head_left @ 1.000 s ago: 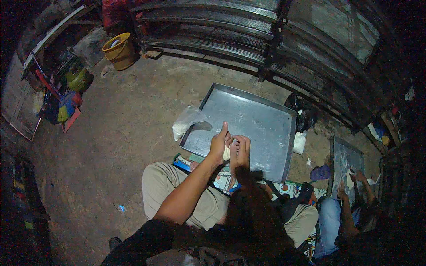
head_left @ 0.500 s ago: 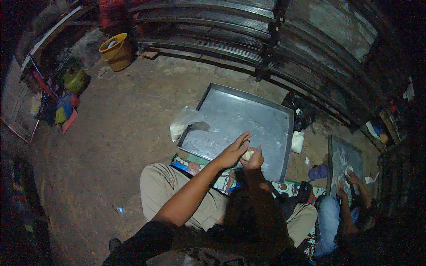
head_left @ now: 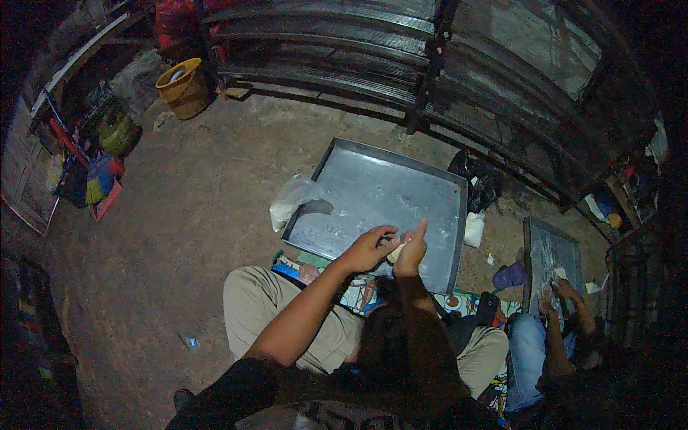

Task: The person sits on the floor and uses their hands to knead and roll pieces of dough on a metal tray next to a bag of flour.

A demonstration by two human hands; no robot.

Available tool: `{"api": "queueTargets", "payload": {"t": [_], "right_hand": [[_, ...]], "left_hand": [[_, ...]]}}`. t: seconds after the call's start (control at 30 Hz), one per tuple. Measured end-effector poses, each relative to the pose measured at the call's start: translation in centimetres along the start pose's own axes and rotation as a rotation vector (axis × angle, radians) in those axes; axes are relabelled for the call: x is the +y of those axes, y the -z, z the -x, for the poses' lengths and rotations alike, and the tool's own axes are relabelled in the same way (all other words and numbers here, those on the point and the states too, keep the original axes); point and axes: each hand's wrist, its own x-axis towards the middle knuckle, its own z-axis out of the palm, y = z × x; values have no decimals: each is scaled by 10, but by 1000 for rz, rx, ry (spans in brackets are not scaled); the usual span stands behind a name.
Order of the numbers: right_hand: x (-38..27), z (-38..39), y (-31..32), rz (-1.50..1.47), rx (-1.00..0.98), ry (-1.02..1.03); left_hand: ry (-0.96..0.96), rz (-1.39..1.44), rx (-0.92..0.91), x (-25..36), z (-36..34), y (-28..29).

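Observation:
A small pale lump of dough (head_left: 395, 252) is held between my two hands, over the near part of a large square metal tray (head_left: 365, 179). My left hand (head_left: 367, 249) bends its fingers over the dough from the left. From the right, my right hand (head_left: 411, 256) cups the lump, with one finger pointing up and away. The fingers hide part of the dough. White powdery smears mark the tray floor. A clear plastic bag of white powder (head_left: 285, 213) leans over the tray's left rim.
At the right, another person's hands (head_left: 555, 294) work pale dough over a second metal tray (head_left: 562, 244). A white bag (head_left: 474, 229) and a purple object (head_left: 509, 275) lie between the trays. Dark racks (head_left: 322, 68) line the back, beside a yellow bucket (head_left: 183, 87).
My right hand has turned, so one finger now points up more. My left hand's fingers have curled in over the dough. The view has shifted slightly.

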Motion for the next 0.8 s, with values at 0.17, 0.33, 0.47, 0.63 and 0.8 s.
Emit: {"api": "queueTargets", "payload": {"t": [0.17,0.33,0.47,0.63,0.8], "right_hand": [[-2,-5,4,-4,-66,-4],[7,-13,11,209,-200,240],[5,-10,9,433,-329,384],[0,-4,12,753,-470,563],[-22,-2,16,1114,-522,520]], "left_hand": [[112,4,-194,7,1,5],[24,85,-35,10,1,5],[-9,313,101,19,-5,16],[10,287,97,36,0,35],[-8,-161,199,38,1,45]]}}
